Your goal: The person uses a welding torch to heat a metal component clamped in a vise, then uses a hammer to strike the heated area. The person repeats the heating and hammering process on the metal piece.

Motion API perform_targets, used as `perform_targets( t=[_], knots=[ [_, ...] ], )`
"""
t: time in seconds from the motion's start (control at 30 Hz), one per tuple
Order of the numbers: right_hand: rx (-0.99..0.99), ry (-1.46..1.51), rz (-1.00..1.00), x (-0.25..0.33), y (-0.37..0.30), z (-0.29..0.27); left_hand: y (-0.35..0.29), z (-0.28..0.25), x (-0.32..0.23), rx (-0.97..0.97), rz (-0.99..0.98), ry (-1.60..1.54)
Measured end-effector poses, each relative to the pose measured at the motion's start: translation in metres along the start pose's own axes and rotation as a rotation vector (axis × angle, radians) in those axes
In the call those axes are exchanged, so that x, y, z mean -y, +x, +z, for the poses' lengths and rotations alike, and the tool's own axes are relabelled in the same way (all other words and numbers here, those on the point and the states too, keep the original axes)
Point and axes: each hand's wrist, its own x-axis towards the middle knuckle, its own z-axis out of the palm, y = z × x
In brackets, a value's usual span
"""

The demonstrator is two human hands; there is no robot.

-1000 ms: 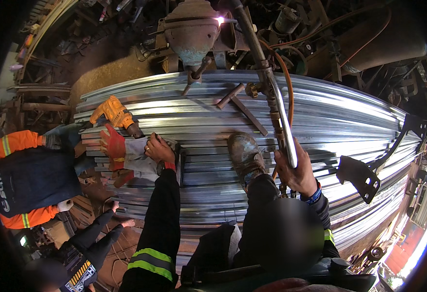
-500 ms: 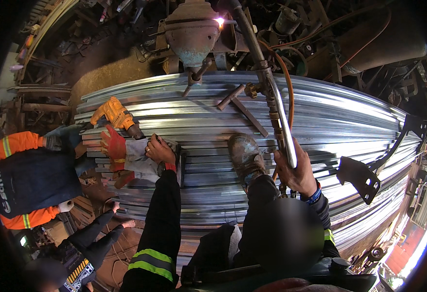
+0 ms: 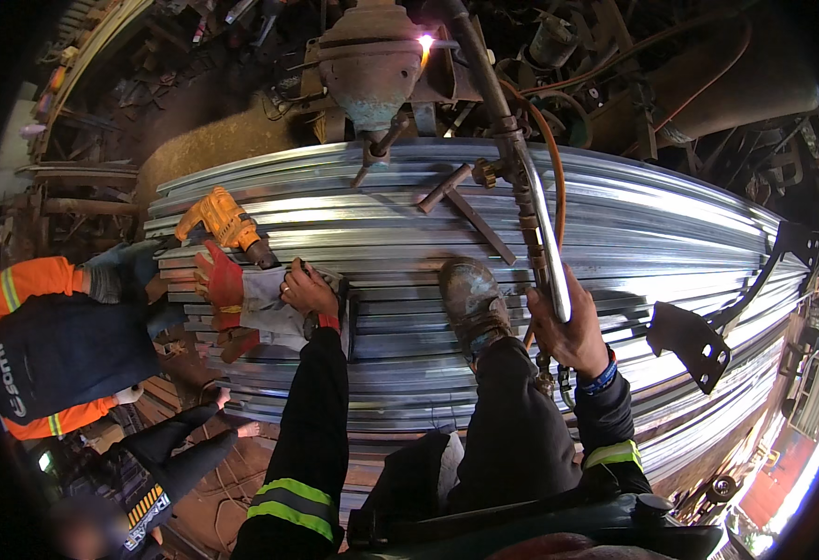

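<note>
My right hand [image 3: 573, 322] is closed around the rear of a long metal cutting torch [image 3: 529, 210] with a brass valve. The torch reaches up to a bench vise [image 3: 363, 70], where a bright glowing spot [image 3: 425, 43] burns beside its jaws. My left hand [image 3: 310, 288] lies on red and grey leather work gloves [image 3: 265, 297]. Its fingers are curled round something small and dark that I cannot make out. An orange drill [image 3: 221, 219] lies just beyond the gloves. Between the vise and my boot [image 3: 470, 299] is a T-shaped metal hammer [image 3: 465, 210].
Long shiny metal bars [image 3: 386, 317] run under both hands. A dark bent bracket [image 3: 690, 345] rests at the right, and an orange hose [image 3: 554, 140] passes behind the torch. At the left, a person in orange sleeves [image 3: 64, 345] bends over; another person's legs [image 3: 190, 443] are below.
An orange streak now hangs below the bright spot at the vise. My hands stay almost still. The person in orange sleeves has shifted slightly.
</note>
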Motion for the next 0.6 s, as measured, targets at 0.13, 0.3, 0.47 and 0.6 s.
perform_targets(
  t=[0.13, 0.3, 0.47, 0.6],
  knots=[
    [0.008, 0.027, 0.027, 0.0040, 0.0013, 0.0005, -0.0008, -0.0015, 0.0004, 0.026, -0.018, -0.004],
    [0.078, 0.002, 0.122, 0.0074, 0.0010, -0.0048, -0.0003, -0.0014, 0.0008, 0.034, -0.015, -0.007],
    [0.070, -0.025, 0.122, 0.0088, 0.0012, -0.0048, -0.0008, 0.0001, 0.0010, 0.030, -0.021, -0.010],
    [0.071, -0.029, 0.132, 0.0108, 0.0018, -0.0048, -0.0009, -0.0003, 0.0003, 0.022, -0.023, -0.001]
  ],
)
